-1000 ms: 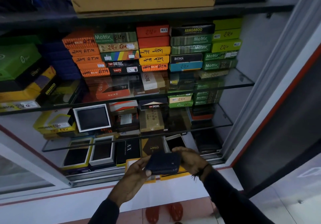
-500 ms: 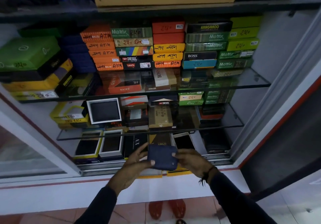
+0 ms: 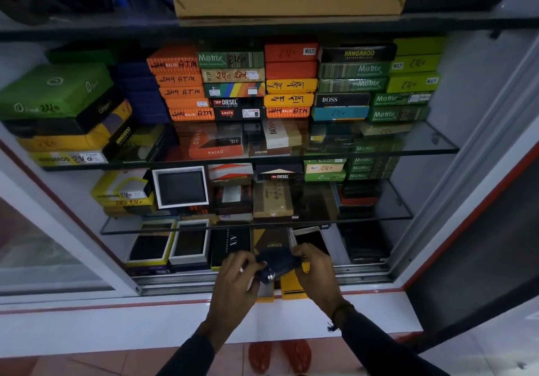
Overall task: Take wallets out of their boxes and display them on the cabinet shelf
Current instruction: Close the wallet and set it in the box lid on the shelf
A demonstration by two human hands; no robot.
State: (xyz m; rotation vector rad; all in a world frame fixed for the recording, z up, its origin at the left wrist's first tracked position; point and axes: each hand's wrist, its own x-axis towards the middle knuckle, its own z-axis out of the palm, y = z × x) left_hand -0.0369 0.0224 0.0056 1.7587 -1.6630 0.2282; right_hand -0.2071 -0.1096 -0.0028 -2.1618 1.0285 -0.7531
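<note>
A dark blue wallet is held between my two hands at the front of the cabinet's bottom shelf. My left hand grips its left side, and my right hand pinches its right edge. The wallet is tilted and partly folded, with a small metal stud showing at its lower edge. Below it a yellow box sticks out over the cabinet's sliding track. Open white-framed boxes with dark wallets lie to the left on the same shelf.
Glass shelves above carry stacks of coloured wallet boxes. A black AX box and a white-framed dark item stand just behind my hands. The sliding glass door stands at the left. Red footwear shows on the floor.
My hands carried the wallet forward and down toward the bottom shelf. It went from flat and face-up to tilted and partly folded between my fingers.
</note>
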